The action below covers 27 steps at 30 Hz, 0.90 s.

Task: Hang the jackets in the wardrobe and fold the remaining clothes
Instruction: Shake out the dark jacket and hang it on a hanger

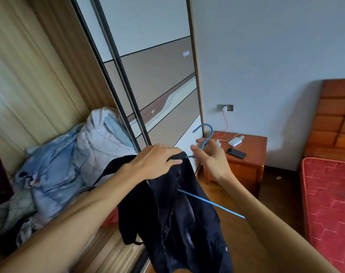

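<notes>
A dark navy zip jacket (173, 219) hangs in front of me, partly threaded on a thin blue hanger (208, 202). My left hand (155, 162) grips the jacket's collar from above. My right hand (211, 156) pinches the hanger's neck just under its hook, fingers loosely curled. One hanger arm sticks out bare to the right, the other is hidden inside the jacket. The wardrobe (49, 85) stands open at left, its sliding doors (154, 79) pushed right behind my hands.
A heap of pale blue and white bedding and clothes (69, 160) fills the wardrobe's lower shelf. A wooden nightstand (246, 156) holds a phone, a white power bank and cables. A red mattress (329, 203) and wooden headboard are at right.
</notes>
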{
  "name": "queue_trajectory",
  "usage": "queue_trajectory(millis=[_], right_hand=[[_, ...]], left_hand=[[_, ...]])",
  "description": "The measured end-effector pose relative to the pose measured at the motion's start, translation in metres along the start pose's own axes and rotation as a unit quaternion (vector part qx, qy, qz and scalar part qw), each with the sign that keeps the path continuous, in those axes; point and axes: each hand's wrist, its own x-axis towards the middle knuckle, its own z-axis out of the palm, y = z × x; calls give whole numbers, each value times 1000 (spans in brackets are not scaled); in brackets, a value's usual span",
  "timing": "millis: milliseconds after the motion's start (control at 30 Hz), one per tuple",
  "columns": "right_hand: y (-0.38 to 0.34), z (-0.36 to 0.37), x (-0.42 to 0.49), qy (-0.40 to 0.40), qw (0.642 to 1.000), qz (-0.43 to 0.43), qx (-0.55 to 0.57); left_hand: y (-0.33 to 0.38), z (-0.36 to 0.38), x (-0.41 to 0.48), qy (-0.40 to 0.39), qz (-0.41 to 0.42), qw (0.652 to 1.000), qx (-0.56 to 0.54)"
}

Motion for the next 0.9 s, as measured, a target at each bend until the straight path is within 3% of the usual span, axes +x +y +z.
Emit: queue_trajectory(millis=[67, 133, 200, 267, 333, 467, 567, 767, 900], right_hand=[[21, -23, -13, 30, 999, 14, -3], [56, -49, -31, 110, 990, 79, 31], [98, -74, -52, 180, 969, 168, -14], [140, -89, -72, 144, 948, 256, -127], [169, -85, -84, 20, 935, 288, -206], [176, -31, -77, -215, 914, 241, -244], [166, 16, -65, -288, 894, 202, -277], [165, 67, -51, -228, 863, 139, -429], [167, 64, -34, -162, 877, 111, -439]], left_hand=[[-3, -2, 2, 15, -2, 1000, -3], [-12, -3, 0, 43, -13, 999, -18], [-24, -5, -3, 52, -30, 997, -38], [-34, -6, -5, 50, -35, 997, -55], [-39, -6, -5, 51, -41, 996, -68], [-37, -9, -6, 64, -24, 996, -61], [-36, -13, -8, 78, -19, 995, -57], [-43, -27, -34, 153, -21, 984, -85], [-59, -38, -57, 186, -27, 979, -84]])
